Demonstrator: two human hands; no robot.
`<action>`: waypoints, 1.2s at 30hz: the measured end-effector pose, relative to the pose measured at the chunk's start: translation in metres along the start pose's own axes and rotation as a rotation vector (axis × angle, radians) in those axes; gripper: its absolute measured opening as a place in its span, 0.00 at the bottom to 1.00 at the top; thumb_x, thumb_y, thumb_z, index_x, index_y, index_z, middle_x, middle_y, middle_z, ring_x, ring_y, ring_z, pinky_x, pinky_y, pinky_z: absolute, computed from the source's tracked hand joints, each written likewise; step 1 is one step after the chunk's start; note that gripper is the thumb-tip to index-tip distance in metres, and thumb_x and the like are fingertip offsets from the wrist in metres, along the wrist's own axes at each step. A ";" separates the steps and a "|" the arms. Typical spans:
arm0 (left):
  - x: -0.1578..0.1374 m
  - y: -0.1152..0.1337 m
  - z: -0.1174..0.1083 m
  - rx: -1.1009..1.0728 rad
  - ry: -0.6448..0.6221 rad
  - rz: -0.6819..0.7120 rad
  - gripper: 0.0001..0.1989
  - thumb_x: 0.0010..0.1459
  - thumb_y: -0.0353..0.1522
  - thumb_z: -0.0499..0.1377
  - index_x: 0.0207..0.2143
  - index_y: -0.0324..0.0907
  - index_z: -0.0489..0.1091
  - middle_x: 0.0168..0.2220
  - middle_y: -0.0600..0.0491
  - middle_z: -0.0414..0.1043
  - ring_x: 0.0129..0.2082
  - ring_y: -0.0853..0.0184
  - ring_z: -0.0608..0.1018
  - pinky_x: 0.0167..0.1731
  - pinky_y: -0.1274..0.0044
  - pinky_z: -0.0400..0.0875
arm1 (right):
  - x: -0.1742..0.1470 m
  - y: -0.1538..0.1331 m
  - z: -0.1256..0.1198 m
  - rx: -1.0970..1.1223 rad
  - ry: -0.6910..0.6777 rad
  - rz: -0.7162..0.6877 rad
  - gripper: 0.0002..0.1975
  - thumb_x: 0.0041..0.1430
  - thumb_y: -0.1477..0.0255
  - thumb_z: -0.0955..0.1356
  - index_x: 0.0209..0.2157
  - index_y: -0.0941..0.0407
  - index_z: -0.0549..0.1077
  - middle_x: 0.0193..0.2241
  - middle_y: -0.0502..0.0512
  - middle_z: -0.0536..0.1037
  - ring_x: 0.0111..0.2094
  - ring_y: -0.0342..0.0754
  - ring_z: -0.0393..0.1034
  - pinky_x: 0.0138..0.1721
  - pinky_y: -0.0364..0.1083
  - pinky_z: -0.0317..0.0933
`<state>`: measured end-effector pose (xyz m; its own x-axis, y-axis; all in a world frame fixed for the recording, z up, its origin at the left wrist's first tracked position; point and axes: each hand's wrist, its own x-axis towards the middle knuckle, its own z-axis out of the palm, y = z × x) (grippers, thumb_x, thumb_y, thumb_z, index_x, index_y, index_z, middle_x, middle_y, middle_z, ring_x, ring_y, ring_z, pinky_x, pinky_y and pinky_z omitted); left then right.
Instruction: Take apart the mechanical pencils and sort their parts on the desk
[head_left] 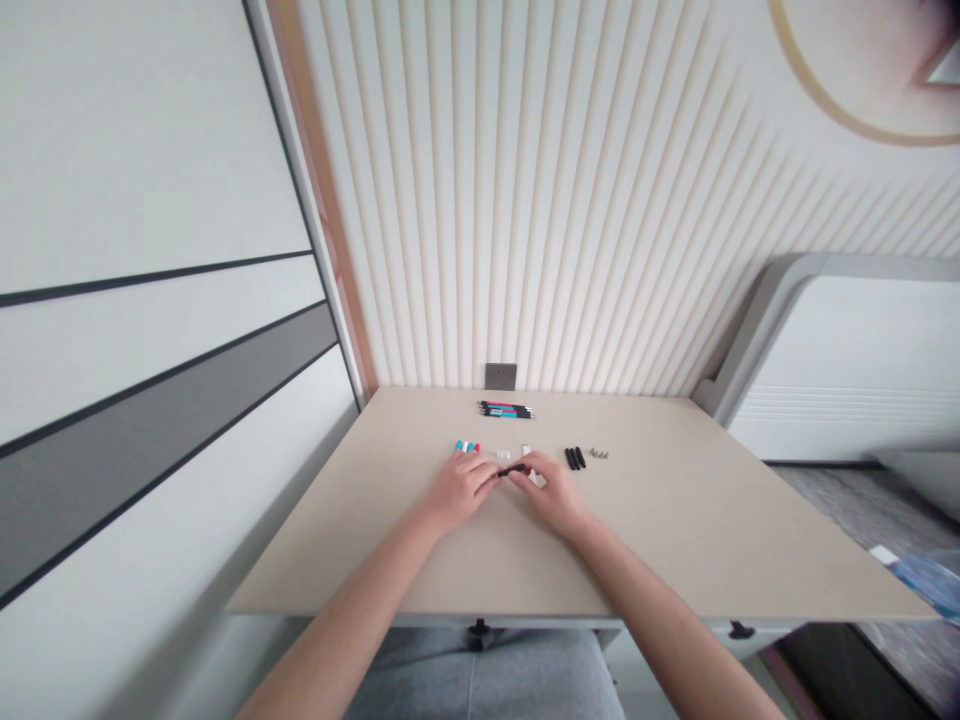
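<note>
Over the middle of the desk, my left hand [461, 487] and my right hand [553, 492] meet with fingers pinched. Between their fingertips is a short black pen part [511, 470], gripped from both ends; its finer details are too small to make out. Just beyond my left fingers lie several coloured pen barrels [466, 446] in blue, white and red, partly covered by the hand. Small clear pieces [503, 454] rest between the hands. White pieces [526, 449] show behind my right fingers. Right of that hand are black rubber-like grips [575, 458] and small metal pen tips [599, 454].
A row of pens [507, 410] lies near the back of the beige desk [660, 540]. Behind it, a dark wall socket [500, 377] sits on the ribbed wall. A white cabinet stands at left, and a grey-white headboard [847, 350] at right.
</note>
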<state>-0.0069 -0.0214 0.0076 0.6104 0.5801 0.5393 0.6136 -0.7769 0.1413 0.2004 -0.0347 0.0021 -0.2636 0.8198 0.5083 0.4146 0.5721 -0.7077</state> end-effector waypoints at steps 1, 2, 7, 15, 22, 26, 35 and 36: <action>0.000 0.000 0.000 0.016 -0.013 0.016 0.10 0.66 0.34 0.51 0.37 0.42 0.72 0.34 0.50 0.74 0.38 0.64 0.74 0.43 0.70 0.64 | 0.000 0.000 0.000 0.001 -0.003 0.007 0.09 0.62 0.65 0.66 0.35 0.55 0.75 0.31 0.53 0.76 0.35 0.47 0.68 0.39 0.46 0.61; 0.000 -0.001 0.000 0.032 -0.026 0.034 0.11 0.66 0.34 0.51 0.36 0.42 0.72 0.33 0.50 0.74 0.37 0.65 0.74 0.42 0.71 0.64 | 0.000 -0.001 0.000 -0.001 -0.009 0.015 0.09 0.61 0.65 0.66 0.34 0.55 0.75 0.30 0.53 0.76 0.34 0.47 0.68 0.38 0.45 0.61; -0.002 0.002 0.000 0.115 -0.062 0.115 0.14 0.66 0.35 0.51 0.30 0.40 0.71 0.30 0.51 0.72 0.34 0.65 0.72 0.40 0.71 0.63 | -0.001 -0.005 0.001 -0.009 -0.068 0.042 0.11 0.62 0.64 0.65 0.30 0.56 0.73 0.29 0.52 0.75 0.32 0.46 0.67 0.36 0.45 0.60; -0.001 0.005 0.003 0.162 -0.054 0.142 0.14 0.67 0.35 0.51 0.31 0.40 0.70 0.30 0.51 0.71 0.33 0.66 0.72 0.38 0.72 0.62 | -0.001 -0.007 0.002 -0.005 -0.069 0.020 0.12 0.62 0.64 0.64 0.28 0.56 0.70 0.27 0.51 0.72 0.31 0.45 0.65 0.35 0.43 0.60; 0.000 0.007 0.000 0.148 -0.050 0.126 0.15 0.67 0.35 0.50 0.31 0.40 0.71 0.31 0.51 0.71 0.33 0.66 0.71 0.38 0.72 0.62 | -0.001 -0.005 0.006 0.065 -0.080 0.016 0.10 0.61 0.66 0.65 0.40 0.56 0.73 0.30 0.52 0.75 0.32 0.45 0.67 0.37 0.44 0.61; 0.000 0.007 -0.001 0.148 -0.069 0.121 0.16 0.67 0.36 0.49 0.30 0.40 0.71 0.29 0.51 0.70 0.33 0.66 0.71 0.39 0.72 0.62 | 0.001 0.001 0.004 0.074 -0.003 0.103 0.20 0.59 0.66 0.65 0.53 0.54 0.67 0.30 0.50 0.76 0.31 0.45 0.68 0.37 0.44 0.62; -0.001 0.003 -0.006 0.077 -0.083 0.095 0.17 0.67 0.36 0.48 0.31 0.42 0.72 0.30 0.52 0.72 0.34 0.67 0.72 0.39 0.73 0.61 | 0.008 0.040 -0.042 -0.389 0.197 0.334 0.20 0.60 0.67 0.59 0.52 0.55 0.70 0.30 0.54 0.76 0.33 0.49 0.69 0.36 0.46 0.60; -0.001 0.003 -0.005 0.074 -0.084 0.092 0.16 0.67 0.36 0.48 0.31 0.42 0.72 0.30 0.52 0.73 0.34 0.67 0.72 0.39 0.73 0.61 | 0.007 0.044 -0.045 -0.427 0.183 0.353 0.21 0.61 0.68 0.59 0.53 0.55 0.70 0.30 0.54 0.76 0.34 0.49 0.69 0.36 0.46 0.59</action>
<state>-0.0083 -0.0255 0.0122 0.7037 0.5276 0.4758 0.5860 -0.8097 0.0313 0.2559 -0.0045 -0.0034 0.0931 0.9200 0.3806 0.7744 0.1734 -0.6085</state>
